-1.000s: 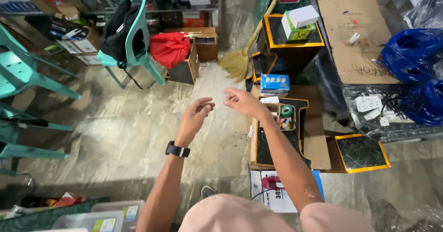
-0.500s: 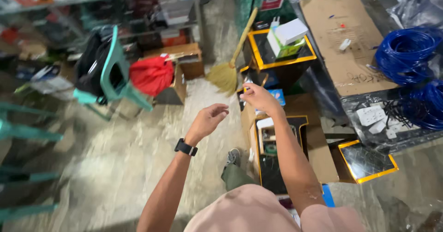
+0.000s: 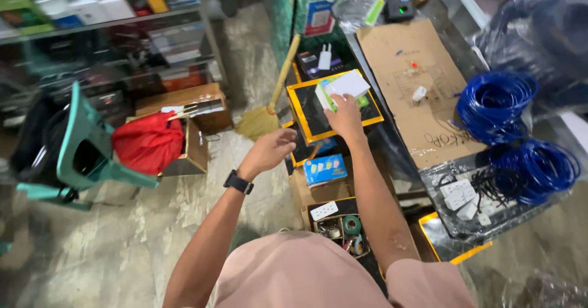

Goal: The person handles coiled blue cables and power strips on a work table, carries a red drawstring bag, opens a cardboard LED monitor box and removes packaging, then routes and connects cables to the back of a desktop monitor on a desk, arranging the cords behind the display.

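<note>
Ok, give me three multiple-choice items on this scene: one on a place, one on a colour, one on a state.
1. Where does the right hand rest?
A. on the small white and green box
B. on the broom
C. on the chair

2. What colour are the cable coils?
A. red
B. blue
C. yellow

3. What is the left hand doing?
A. gripping a tool
B. hanging free with nothing in it
C. pressing on the floor

Key: 1 A, the fingers lie on the box atop the yellow-edged black carton; 2 B, both coils are blue; 3 B, it hangs in mid-air, holding nothing.
</note>
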A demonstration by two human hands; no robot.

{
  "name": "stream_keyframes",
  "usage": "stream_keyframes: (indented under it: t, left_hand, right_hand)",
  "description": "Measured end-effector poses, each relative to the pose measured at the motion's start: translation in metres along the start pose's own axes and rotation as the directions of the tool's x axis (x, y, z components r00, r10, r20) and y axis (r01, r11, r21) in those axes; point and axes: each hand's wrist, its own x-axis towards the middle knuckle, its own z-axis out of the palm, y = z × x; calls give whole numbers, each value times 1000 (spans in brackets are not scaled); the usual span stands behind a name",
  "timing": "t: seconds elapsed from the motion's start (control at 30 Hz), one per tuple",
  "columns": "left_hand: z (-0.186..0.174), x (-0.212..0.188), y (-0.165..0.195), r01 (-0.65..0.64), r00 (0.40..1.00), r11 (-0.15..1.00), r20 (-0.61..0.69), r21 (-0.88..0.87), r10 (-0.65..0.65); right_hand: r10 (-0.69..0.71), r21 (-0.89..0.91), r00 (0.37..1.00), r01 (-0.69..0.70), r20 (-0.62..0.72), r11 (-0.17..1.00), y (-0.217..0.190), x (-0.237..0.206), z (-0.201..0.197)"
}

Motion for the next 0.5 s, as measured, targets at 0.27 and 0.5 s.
stream_keyframes:
  t: [0.27, 0.5]
  left_hand:
    - [-6, 111, -23, -74, 993, 981, 109, 180, 55]
    - [-26, 234, -56, -243, 936, 958, 295, 154, 190]
  right_hand:
    - [175, -178, 984, -176, -24, 968, 30, 79, 15]
    - [512, -442, 808, -361, 291, 821, 69, 135, 29]
